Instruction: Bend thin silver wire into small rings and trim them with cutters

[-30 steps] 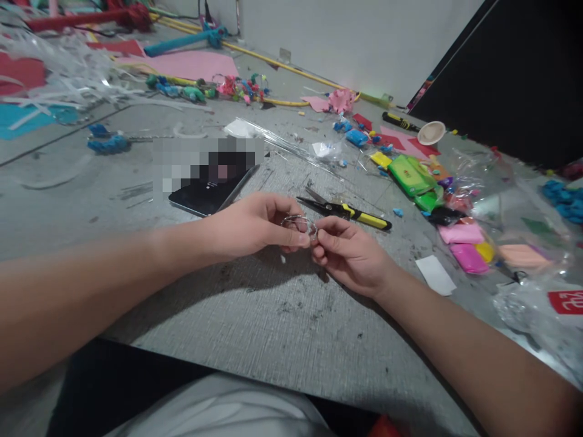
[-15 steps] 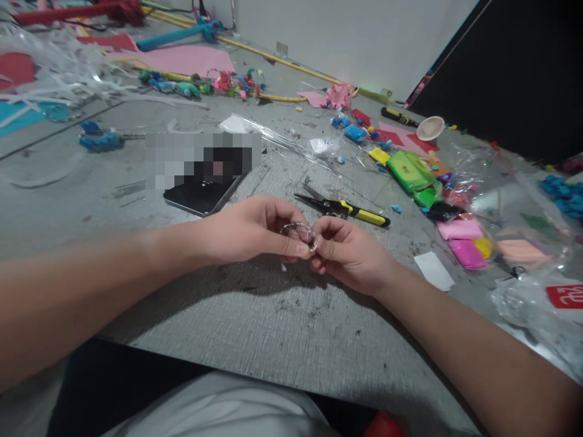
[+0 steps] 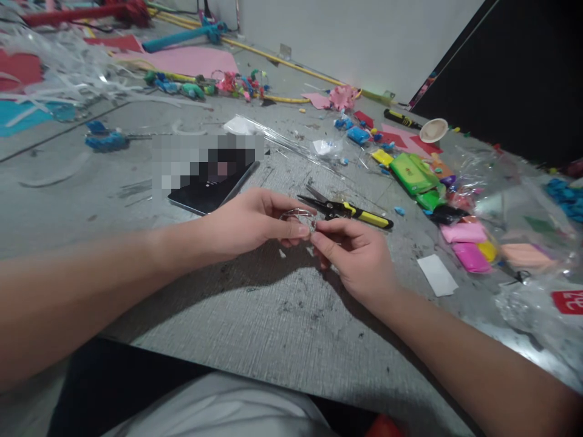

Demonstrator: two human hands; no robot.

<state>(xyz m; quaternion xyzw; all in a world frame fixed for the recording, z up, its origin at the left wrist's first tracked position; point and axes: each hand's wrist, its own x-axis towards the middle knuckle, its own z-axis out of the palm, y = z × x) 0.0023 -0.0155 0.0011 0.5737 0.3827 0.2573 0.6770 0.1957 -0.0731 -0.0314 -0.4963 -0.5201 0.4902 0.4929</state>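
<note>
A small silvery wire ring (image 3: pixel 297 212) is held between my two hands, above the grey table (image 3: pixel 273 328). My left hand (image 3: pixel 259 220) pinches it between thumb and fingers from the left. Thumb and index finger of my right hand (image 3: pixel 353 252) close on its right side; the fingers cover part of it. Just behind my hands lie pliers (image 3: pixel 359 215) with black and yellow handles, their jaws apart. A dark phone (image 3: pixel 214 185) lies flat behind my left hand, partly blurred out.
Packets of coloured clay (image 3: pixel 412 173) and crumpled clear plastic (image 3: pixel 537 224) spread along the right. A white paper piece (image 3: pixel 437 274) lies near my right forearm. Thin wires (image 3: pixel 291 142) lie behind the phone. White strips (image 3: pixel 77 73) and pink paper (image 3: pixel 186 60) cover the far left.
The wire ring has tilted and now looks flatter. My right hand has turned slightly, its thumb and index finger shifting along the ring's right side. The view has shifted a little.
</note>
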